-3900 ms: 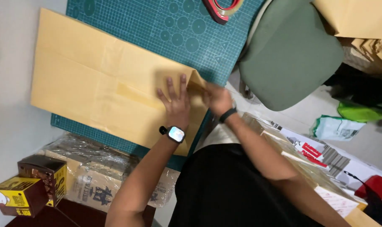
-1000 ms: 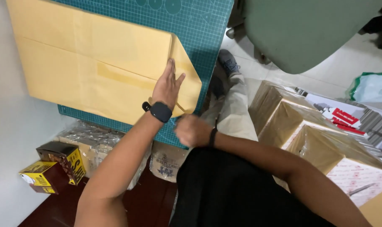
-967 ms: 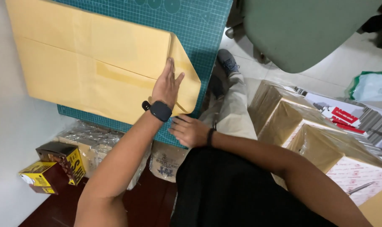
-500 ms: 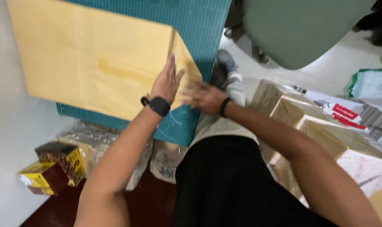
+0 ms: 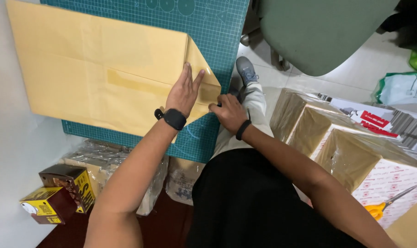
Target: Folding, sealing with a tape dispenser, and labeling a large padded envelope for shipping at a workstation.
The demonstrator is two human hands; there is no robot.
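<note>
Fingers (image 5: 190,80) of the left hand (image 5: 183,94) lie flat and close together, palm down, gripping nothing, pinning the folded corner of the large brown paper sheet (image 5: 98,78). Sheet lies on the green cutting mat (image 5: 217,27), covering most of its left part; corner flap points to the mat's right edge. Right hand (image 5: 229,112) sits at that edge just below the flap tip, fingers curled in toward the paper, likely pressing the crease; whether they pinch anything cannot be told. Black watch on left wrist, dark band on right. Below the mat's near edge: wrapped bundles (image 5: 105,170), two small yellow-brown boxes (image 5: 57,195). Right of the mat: open cardboard cartons (image 5: 337,142), yellow-handled scissors (image 5: 387,206) partly cut off.
</note>
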